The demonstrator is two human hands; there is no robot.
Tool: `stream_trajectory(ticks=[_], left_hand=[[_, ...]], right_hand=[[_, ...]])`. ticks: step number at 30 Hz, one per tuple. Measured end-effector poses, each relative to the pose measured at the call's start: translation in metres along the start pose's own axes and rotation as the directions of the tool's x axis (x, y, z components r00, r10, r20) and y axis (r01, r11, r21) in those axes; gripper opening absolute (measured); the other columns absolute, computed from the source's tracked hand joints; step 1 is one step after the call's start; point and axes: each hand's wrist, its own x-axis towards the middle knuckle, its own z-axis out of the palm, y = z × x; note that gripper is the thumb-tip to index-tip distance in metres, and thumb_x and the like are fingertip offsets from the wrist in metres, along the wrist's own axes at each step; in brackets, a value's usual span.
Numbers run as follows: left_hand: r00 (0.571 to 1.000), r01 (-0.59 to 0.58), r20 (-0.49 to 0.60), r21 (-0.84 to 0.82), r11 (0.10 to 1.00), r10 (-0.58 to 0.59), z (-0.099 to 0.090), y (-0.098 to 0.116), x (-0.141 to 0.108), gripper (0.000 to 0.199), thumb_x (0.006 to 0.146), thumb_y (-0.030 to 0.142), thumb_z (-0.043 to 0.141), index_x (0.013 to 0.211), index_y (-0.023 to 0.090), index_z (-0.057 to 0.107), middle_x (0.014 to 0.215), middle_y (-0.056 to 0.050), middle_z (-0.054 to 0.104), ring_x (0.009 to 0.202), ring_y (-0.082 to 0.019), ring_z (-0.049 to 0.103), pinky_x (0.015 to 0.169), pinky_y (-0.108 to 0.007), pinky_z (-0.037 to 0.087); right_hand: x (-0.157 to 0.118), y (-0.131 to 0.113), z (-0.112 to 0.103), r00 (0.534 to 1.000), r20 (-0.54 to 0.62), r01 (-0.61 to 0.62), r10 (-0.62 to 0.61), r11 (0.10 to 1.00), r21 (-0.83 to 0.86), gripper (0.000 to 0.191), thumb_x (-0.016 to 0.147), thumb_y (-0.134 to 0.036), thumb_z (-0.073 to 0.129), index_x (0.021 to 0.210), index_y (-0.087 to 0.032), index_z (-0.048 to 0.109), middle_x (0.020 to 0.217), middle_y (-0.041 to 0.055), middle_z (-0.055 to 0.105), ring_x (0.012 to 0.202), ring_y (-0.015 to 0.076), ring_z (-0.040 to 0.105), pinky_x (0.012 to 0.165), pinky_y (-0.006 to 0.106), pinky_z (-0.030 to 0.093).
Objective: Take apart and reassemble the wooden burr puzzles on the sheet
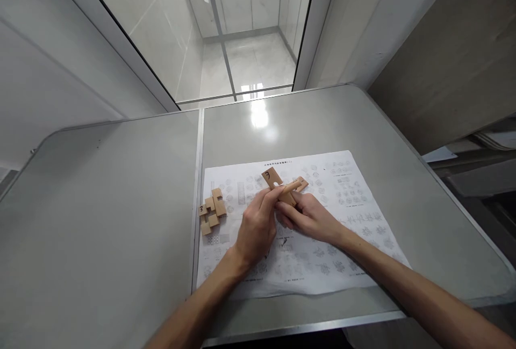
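My left hand [260, 222] and my right hand [308, 217] meet over the printed sheet. Between them are flat wooden puzzle pieces that cross one another. One wooden puzzle piece [271, 176], marked with a 3 and cut with a notch, points up and left. A narrower wooden strip [292, 186] lies across it toward the upper right, pinched by my left fingers. My right fingers are closed around the lower part of the pieces. Another marked piece end [302, 183] shows behind the strip. My fingers hide where the pieces join.
Left of my hands, a cluster of notched wooden blocks [213, 211] sits on the left edge of the printed sheet [346, 177]. The sheet lies on a grey table [133, 187] with a metal seam [197, 177]. A glass panel [250, 64] stands beyond the far edge.
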Motion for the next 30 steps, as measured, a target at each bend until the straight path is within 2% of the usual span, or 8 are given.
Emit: stream_trajectory(ticks=[3,8,11,17,20,23,27,30], left_hand=[[1.0,0.012,-0.011,-0.004,1.0,-0.012,0.001,0.0,-0.001,0.041,0.112,0.021,0.046,0.148,0.032,0.062,0.135,-0.009,0.075,0.119,-0.029,0.074,0.101,-0.049,0.06],[0.981,0.143,-0.125,-0.056,0.988,-0.149,0.004,0.0,-0.002,0.03,0.113,0.032,0.05,0.136,0.029,0.07,0.12,-0.01,0.078,0.102,-0.028,0.076,0.093,-0.047,0.06],[0.96,0.194,-0.189,-0.083,0.977,-0.206,0.003,0.001,0.0,0.026,0.112,0.037,0.055,0.131,0.029,0.071,0.118,-0.009,0.078,0.103,-0.029,0.074,0.096,-0.049,0.058],[0.915,0.352,-0.098,-0.282,0.893,-0.392,-0.002,0.002,0.007,0.033,0.112,0.042,0.055,0.137,0.024,0.065,0.115,-0.009,0.077,0.096,-0.023,0.073,0.097,-0.043,0.057],[0.885,0.396,-0.043,-0.45,0.8,-0.463,-0.004,0.001,0.01,0.036,0.109,0.044,0.058,0.137,0.021,0.063,0.115,-0.01,0.076,0.089,-0.021,0.072,0.095,-0.041,0.057],[0.855,0.404,-0.03,-0.584,0.703,-0.517,-0.006,0.001,0.012,0.033,0.106,0.041,0.061,0.129,0.018,0.065,0.113,-0.01,0.074,0.085,-0.019,0.069,0.091,-0.038,0.057],[0.844,0.372,0.031,-0.752,0.544,-0.535,-0.011,0.006,0.016,0.032,0.103,0.043,0.061,0.12,0.016,0.066,0.107,-0.008,0.069,0.08,-0.016,0.064,0.084,-0.034,0.055],[0.853,0.362,0.057,-0.781,0.509,-0.518,-0.014,0.007,0.016,0.037,0.102,0.051,0.062,0.116,0.017,0.065,0.105,-0.008,0.066,0.079,-0.016,0.06,0.083,-0.034,0.053]], right_hand=[[0.001,0.001,0.0,1.0,-0.002,0.002,-0.002,1.0,-0.011,0.051,0.113,-0.051,0.051,0.071,-0.022,0.052,0.06,-0.0024,0.055,0.051,0.0123,0.046,0.051,0.029,0.036],[0.002,0.003,-0.004,1.0,-0.019,0.009,-0.009,1.0,-0.016,0.05,0.111,-0.057,0.052,0.076,-0.022,0.054,0.061,-0.0022,0.059,0.051,0.0124,0.048,0.053,0.028,0.039],[0.001,0.003,-0.011,0.99,-0.122,0.066,-0.077,0.994,-0.091,0.047,0.111,-0.059,0.051,0.082,-0.023,0.059,0.061,-0.0024,0.059,0.051,0.0136,0.049,0.053,0.029,0.04],[0.005,0.007,-0.035,0.853,-0.39,0.125,-0.348,0.86,-0.495,0.028,0.11,-0.038,0.055,0.088,-0.024,0.064,0.082,0.0051,0.07,0.072,0.0214,0.062,0.07,0.037,0.051],[0.008,0.015,-0.047,0.883,-0.294,0.147,-0.365,0.811,-0.567,0.012,0.106,-0.034,0.062,0.104,-0.024,0.068,0.109,0.0107,0.071,0.097,0.0271,0.067,0.083,0.042,0.056],[0.008,0.021,-0.053,0.915,-0.165,0.188,-0.369,0.75,-0.634,0.02,0.1,-0.037,0.073,0.116,-0.025,0.069,0.122,0.0128,0.067,0.117,0.0324,0.063,0.098,0.049,0.055],[0.006,0.019,-0.053,0.938,-0.036,0.231,-0.344,0.701,-0.675,0.034,0.092,-0.041,0.085,0.118,-0.027,0.068,0.123,0.0128,0.067,0.118,0.0352,0.06,0.098,0.052,0.053],[0.006,0.017,-0.052,0.941,-0.009,0.239,-0.338,0.683,-0.69,0.031,0.092,-0.041,0.085,0.114,-0.027,0.068,0.119,0.0121,0.069,0.111,0.0338,0.06,0.093,0.051,0.053]])
